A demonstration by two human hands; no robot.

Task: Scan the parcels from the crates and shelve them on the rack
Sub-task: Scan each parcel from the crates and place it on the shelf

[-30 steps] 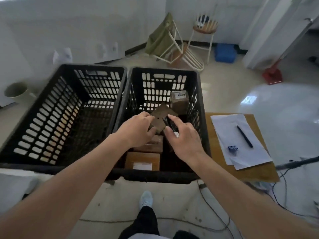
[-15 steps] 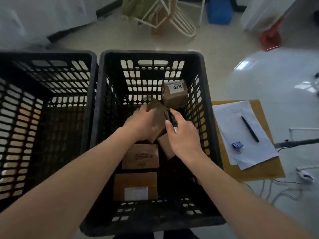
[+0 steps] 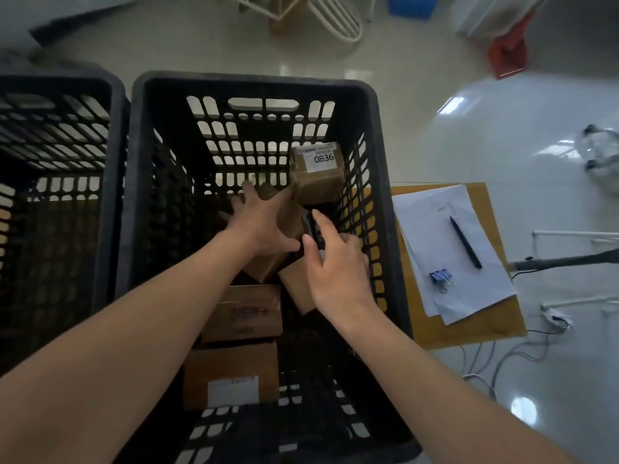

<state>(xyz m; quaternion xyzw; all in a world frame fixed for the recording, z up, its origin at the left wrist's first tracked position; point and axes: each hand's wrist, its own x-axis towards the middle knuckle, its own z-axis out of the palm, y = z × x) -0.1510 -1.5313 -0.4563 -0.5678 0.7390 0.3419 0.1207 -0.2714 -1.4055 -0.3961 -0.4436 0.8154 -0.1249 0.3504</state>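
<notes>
1. Crate [image 3: 140,182]: black, slotted walls, open top; parcels lie along its middle and far right corner. A second crate [image 3: 110,135] stands touching its left wall.
2. Left hand [image 3: 259,226]: fingers spread and straight, palm down on a brown parcel [image 3: 288,217] near the crate's far middle; pressing or reaching over it, not curled round it.
3. Right hand [image 3: 335,266]: fingers curled round a dark scanner [image 3: 311,229], its tip aimed toward the far wall, just beside the left hand.
4. Parcel 0836 [image 3: 316,174]: upright in the far right corner, label up, just beyond both hands; the right hand is nearer.
5. Near parcels: a flat box [image 3: 243,313] mid-crate, a labelled box [image 3: 231,376] toward the near wall, a tilted box [image 3: 294,286] under the right wrist.
6. Judgement: the touched parcel shows no label; it likely needs turning before scanning.
7. Room: crate walls close on the right; open space left of the parcels and above.
8. Beside the crate's right wall: board with papers [image 3: 452,249], pen [image 3: 465,242], clip [image 3: 442,277].
</notes>
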